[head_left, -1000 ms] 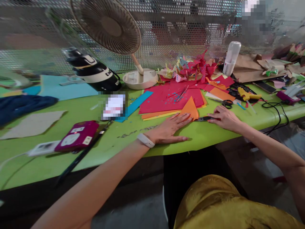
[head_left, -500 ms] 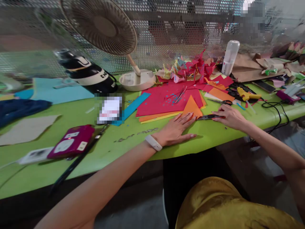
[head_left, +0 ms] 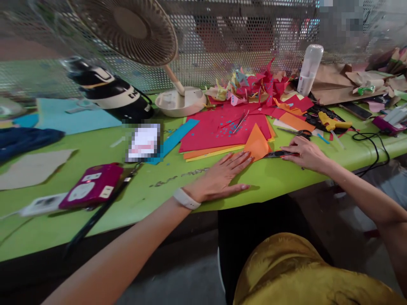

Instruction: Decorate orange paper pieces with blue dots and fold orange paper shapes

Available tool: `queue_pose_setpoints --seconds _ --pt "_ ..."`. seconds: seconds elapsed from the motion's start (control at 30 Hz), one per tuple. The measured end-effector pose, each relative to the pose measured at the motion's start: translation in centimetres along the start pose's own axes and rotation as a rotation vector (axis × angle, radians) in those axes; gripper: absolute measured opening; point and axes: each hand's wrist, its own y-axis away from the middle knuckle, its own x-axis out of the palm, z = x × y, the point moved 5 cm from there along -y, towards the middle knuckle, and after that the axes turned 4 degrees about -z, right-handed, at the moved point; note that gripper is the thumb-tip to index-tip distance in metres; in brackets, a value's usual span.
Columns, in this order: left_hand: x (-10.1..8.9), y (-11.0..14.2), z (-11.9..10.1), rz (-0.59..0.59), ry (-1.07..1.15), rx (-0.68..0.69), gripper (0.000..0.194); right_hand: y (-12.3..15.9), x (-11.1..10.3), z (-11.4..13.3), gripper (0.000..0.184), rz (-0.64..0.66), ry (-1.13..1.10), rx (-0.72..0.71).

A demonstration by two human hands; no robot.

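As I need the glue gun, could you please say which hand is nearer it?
Right. The right hand is just left of the glue gun, on its near side; the left hand lies farther left, by the orange paper.

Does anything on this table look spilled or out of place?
Tiny blue bits lie scattered over the red paper around a slim metal tool, like spilled scraps. Dark marks also blotch the green tabletop beside the left hand; whether dirt or wear, I can't tell.
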Motion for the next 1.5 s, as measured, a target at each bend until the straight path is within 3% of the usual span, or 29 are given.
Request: queue_pose_setpoints --seconds 1.5 --pt "0.1 -0.4 -0.2 -0.043 0.053 -0.021 0.091 -0.8 1.0 3.0 0.035 0.039 -0.029 -0.082"
